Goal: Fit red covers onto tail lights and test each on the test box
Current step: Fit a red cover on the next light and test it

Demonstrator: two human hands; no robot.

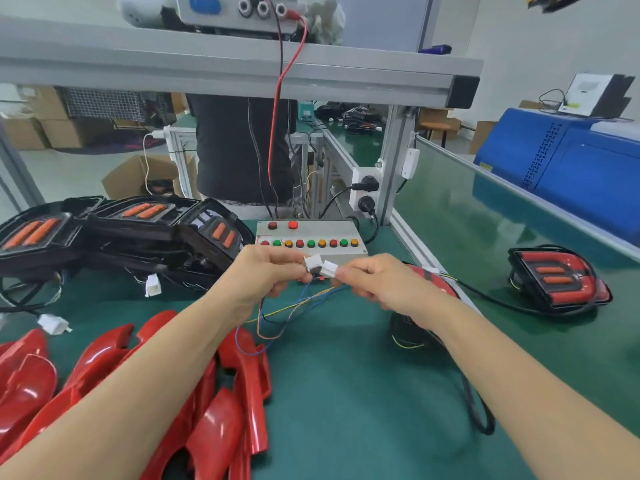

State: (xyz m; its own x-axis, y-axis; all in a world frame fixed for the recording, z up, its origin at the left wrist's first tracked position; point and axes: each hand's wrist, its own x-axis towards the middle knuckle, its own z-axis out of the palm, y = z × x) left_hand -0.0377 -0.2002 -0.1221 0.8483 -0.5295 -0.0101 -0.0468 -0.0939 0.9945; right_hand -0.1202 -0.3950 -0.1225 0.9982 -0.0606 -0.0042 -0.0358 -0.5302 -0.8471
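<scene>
Green bench mat (346, 393): I log the test box (310, 239) at rear centre. My left hand (263, 271) pinches one white connector (312, 263), my right hand (377, 282) pinches the other connector (329, 269), the two touching. Red covers (221, 410) heaped front left; uncovered tail lights (138, 230) stacked rear left; covered tail light (557, 278) right.

The test box (311, 237) is a pale grey case standing at the back of the green table (346, 393), with two red buttons on top and a row of red, green and orange buttons below. Just in front of it, two white plugs (320, 266) on thin coloured wires are held touching. Glossy red covers (104, 355) lie heaped at the near left. Black tail lights (131, 233) without covers are piled at the far left. One covered tail light (557, 278) lies at the right.
</scene>
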